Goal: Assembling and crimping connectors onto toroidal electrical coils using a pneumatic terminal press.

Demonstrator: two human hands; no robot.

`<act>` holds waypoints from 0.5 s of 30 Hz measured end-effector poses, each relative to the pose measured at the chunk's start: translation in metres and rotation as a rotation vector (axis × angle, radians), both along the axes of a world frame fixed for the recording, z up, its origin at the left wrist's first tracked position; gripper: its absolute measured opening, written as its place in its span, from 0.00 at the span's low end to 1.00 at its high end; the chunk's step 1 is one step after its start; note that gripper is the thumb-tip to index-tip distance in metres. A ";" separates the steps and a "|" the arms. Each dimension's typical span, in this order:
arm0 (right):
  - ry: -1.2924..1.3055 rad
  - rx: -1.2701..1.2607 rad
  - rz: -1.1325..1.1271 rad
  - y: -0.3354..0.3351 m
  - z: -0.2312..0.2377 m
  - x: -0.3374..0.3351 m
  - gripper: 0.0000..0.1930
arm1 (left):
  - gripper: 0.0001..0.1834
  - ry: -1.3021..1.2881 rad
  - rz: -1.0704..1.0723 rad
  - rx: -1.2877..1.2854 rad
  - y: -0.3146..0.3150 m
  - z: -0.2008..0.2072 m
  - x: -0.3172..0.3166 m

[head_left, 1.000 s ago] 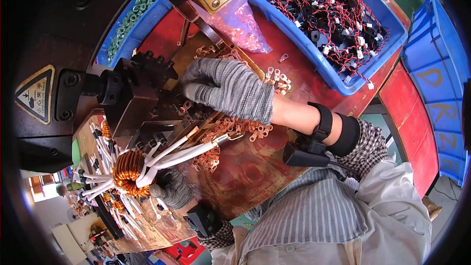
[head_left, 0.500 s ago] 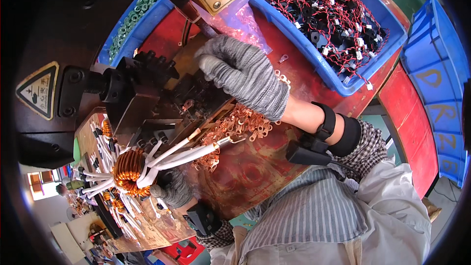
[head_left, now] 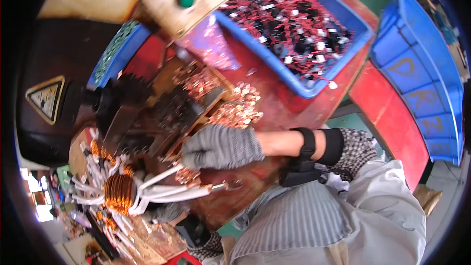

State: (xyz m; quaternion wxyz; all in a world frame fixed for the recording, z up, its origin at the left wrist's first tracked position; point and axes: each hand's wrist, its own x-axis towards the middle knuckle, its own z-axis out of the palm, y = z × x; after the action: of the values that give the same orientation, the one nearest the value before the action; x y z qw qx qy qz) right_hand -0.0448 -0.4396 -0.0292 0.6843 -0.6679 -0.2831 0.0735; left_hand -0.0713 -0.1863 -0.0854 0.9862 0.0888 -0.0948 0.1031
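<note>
A ring-shaped coil (head_left: 119, 194) wound with copper wire is held up at the lower left, its thick white leads (head_left: 164, 194) pointing right. My left hand (head_left: 166, 212), in a grey knit glove, is closed at the coil and largely hidden behind the leads. My right hand (head_left: 223, 147), gloved alike, is closed on the end of one upper white lead; the fingertips cover its tip. Another lead ends in a metal lug (head_left: 219, 186) below that hand. Loose copper lugs (head_left: 238, 107) lie heaped just beyond my right hand, with more in a wooden tray (head_left: 216, 99).
A dark press (head_left: 54, 142) bearing a warning triangle stands at left. Its control box (head_left: 194, 12) has a green button and a lit red switch. A blue bin (head_left: 294, 83) holds wired black parts; a blue crate (head_left: 417, 88) stands at right. More coils lie on a board (head_left: 152, 245).
My right hand has come down from the press area toward me and now grips a white lead. The coil has shifted slightly left and down, and the view has swung.
</note>
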 end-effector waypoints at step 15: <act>0.756 0.190 0.421 0.004 -0.016 -0.033 0.18 | 0.27 -0.459 -1.142 0.285 0.024 0.044 0.032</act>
State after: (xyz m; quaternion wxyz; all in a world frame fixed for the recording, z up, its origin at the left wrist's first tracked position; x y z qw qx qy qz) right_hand -0.0781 -0.4354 -0.0456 0.7681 -0.4560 -0.1483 0.4243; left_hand -0.0396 -0.1621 -0.0419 0.8186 0.1303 -0.3493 -0.4368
